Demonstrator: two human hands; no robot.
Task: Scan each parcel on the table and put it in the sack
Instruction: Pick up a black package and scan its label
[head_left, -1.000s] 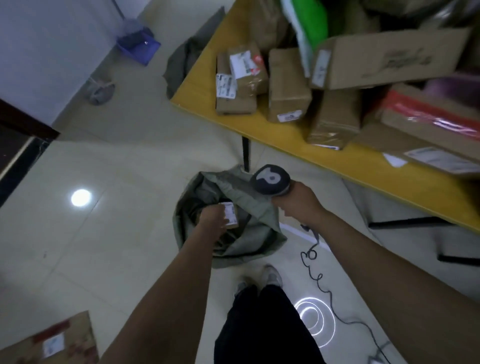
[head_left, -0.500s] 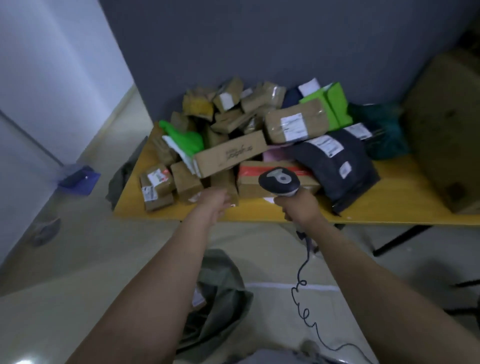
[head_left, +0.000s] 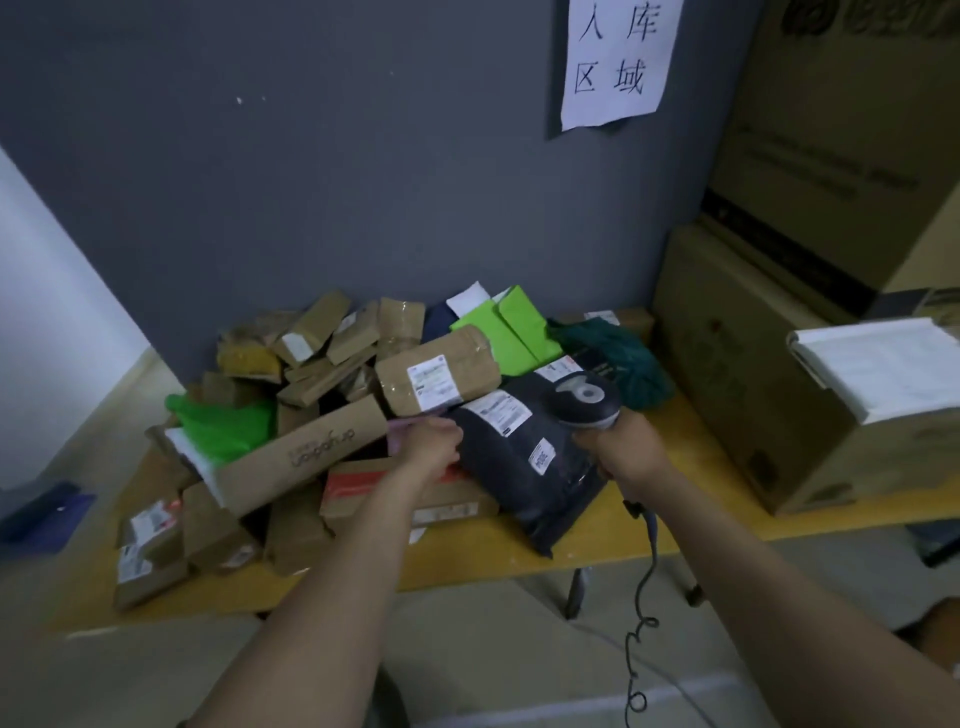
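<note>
Holding left hand (head_left: 434, 441) out at pink parcel (head_left: 397, 434), grip unclear, and gripping scanner (head_left: 584, 400) in right hand (head_left: 626, 449), ready for scanning.

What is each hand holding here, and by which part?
Right hand grips the scanner by its handle. Left hand is at a pink parcel; a hold cannot be told.

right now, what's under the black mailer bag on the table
The black mailer bag seems to lie partly over the red-taped flat box, its near corner on the yellow table. Whatever else sits beneath its middle is covered.
</note>
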